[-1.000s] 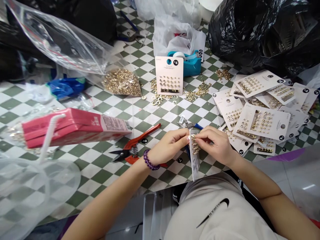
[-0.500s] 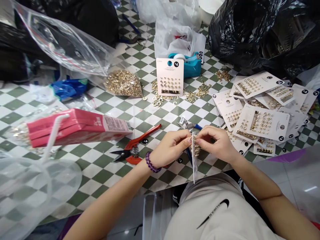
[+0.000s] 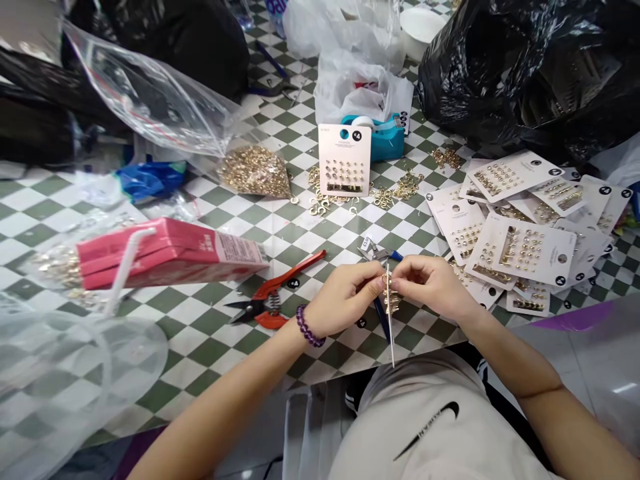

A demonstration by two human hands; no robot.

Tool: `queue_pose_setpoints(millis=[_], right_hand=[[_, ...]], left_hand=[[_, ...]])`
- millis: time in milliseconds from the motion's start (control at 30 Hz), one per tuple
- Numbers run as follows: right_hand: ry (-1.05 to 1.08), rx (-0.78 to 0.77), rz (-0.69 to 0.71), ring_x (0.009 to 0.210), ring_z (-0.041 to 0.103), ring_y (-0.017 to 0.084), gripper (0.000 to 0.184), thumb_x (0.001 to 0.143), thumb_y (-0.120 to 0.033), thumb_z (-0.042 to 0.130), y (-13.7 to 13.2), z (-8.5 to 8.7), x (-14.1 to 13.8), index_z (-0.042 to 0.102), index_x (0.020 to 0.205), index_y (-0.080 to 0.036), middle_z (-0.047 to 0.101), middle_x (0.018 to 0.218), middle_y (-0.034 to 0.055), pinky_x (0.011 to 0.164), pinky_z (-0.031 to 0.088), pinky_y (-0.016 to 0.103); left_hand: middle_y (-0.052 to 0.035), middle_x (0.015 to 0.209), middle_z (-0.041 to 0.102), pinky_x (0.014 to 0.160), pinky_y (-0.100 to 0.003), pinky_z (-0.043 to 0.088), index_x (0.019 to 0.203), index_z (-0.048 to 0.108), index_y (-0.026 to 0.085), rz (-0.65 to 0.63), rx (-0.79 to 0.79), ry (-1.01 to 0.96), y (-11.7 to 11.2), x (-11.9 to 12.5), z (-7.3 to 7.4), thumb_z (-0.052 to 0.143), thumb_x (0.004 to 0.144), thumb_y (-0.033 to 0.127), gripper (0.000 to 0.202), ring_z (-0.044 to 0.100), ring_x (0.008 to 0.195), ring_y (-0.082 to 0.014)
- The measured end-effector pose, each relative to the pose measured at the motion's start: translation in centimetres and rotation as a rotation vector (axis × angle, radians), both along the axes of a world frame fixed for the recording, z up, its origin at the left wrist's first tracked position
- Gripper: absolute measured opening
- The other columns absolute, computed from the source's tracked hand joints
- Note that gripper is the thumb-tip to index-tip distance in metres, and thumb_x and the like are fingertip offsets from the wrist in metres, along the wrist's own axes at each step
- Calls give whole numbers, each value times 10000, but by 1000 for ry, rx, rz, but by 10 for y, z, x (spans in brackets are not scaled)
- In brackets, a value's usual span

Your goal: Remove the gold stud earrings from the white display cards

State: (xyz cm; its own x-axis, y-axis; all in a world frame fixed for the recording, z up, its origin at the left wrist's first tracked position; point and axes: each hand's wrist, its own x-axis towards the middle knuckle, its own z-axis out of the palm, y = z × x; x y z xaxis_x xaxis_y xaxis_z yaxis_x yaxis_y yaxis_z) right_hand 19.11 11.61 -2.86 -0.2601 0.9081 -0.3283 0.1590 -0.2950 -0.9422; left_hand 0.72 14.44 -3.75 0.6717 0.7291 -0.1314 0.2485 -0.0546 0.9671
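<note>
My left hand and my right hand meet over the near table edge, both pinched on a white earring card held edge-on, with gold earrings on its right face. A purple bead bracelet circles my left wrist. Behind my hands lie small blue-handled pliers. An upright sample card with gold studs stands further back, loose gold earrings scattered around it.
A heap of filled earring cards lies at right. Red snips and a pink carton with a straw lie at left. A clear bag of gold pieces, a teal tape dispenser and black bags stand behind.
The card in my hands has turned from partly face-on to fully edge-on. My hands stay in place; the view has shifted slightly.
</note>
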Motion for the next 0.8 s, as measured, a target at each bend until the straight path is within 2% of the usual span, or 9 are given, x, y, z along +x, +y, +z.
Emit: queue_pose_setpoints(millis=[100, 200, 300, 433, 533, 600, 667, 733, 800], right_hand=[[-168, 128, 86, 589, 484, 81, 154, 818, -306, 608, -3, 11, 5, 633, 833, -154, 577, 709, 8, 517, 393, 207], [-497, 425, 237, 683, 539, 103, 148, 863, -274, 569, -1, 36, 18, 648, 955, -189, 625, 841, 25, 585, 420, 237], [-722, 642, 316, 699, 562, 131, 145, 872, -293, 566, 19, 62, 37, 654, 913, -185, 645, 848, 42, 607, 423, 280], [-768, 673, 332, 664, 568, 143, 146, 844, -312, 601, 78, 75, 57, 678, 831, -188, 654, 784, 41, 578, 413, 300], [-681, 693, 220, 644, 550, 126, 105, 843, -223, 593, 135, 74, 54, 682, 864, -171, 635, 750, 34, 596, 422, 293], [-734, 770, 172, 708, 562, 134, 99, 825, -142, 586, 173, 72, 41, 680, 854, -156, 637, 789, 40, 661, 438, 299], [-831, 784, 175, 791, 576, 153, 136, 797, -74, 578, 210, 67, 20, 681, 845, -149, 649, 856, 52, 730, 447, 309], [-883, 747, 220, 819, 583, 161, 196, 819, -47, 520, 243, 59, -3, 681, 885, -137, 650, 887, 64, 754, 448, 312], [-964, 724, 288, 818, 581, 162, 207, 803, -8, 504, 273, 48, -23, 676, 833, -120, 643, 856, 73, 763, 442, 309]], left_hand=[[-11, 648, 519, 590, -219, 341, 717, 539, 123, -3, -83, -22, 2, -2, 0, 422, 902, 486, 424, 439, 614, -108], [8, 611, 468, 567, -218, 315, 688, 519, 130, 33, -107, -54, 4, -2, 0, 444, 890, 464, 398, 393, 587, -96], [18, 603, 440, 557, -216, 305, 658, 489, 138, 90, -101, -71, 6, -2, 0, 441, 889, 416, 364, 374, 569, -86], [13, 618, 465, 555, -216, 320, 676, 498, 142, 104, -111, -66, 7, -2, -2, 427, 880, 389, 329, 390, 567, -86], [7, 636, 485, 557, -217, 333, 687, 507, 142, 93, -106, -69, 7, -1, -4, 425, 875, 415, 342, 407, 582, -92], [7, 636, 476, 556, -217, 332, 679, 499, 143, 99, -101, -60, 7, -1, -5, 421, 874, 428, 354, 405, 587, -94], [9, 629, 458, 552, -218, 328, 670, 488, 145, 109, -100, -45, 8, 0, -6, 418, 872, 430, 356, 395, 586, -95], [8, 635, 452, 553, -220, 326, 673, 488, 146, 108, -96, -31, 8, 0, -6, 413, 872, 429, 354, 392, 590, -97], [5, 645, 460, 558, -223, 329, 683, 496, 146, 100, -90, -31, 8, 0, -6, 409, 873, 432, 355, 396, 595, -100]])
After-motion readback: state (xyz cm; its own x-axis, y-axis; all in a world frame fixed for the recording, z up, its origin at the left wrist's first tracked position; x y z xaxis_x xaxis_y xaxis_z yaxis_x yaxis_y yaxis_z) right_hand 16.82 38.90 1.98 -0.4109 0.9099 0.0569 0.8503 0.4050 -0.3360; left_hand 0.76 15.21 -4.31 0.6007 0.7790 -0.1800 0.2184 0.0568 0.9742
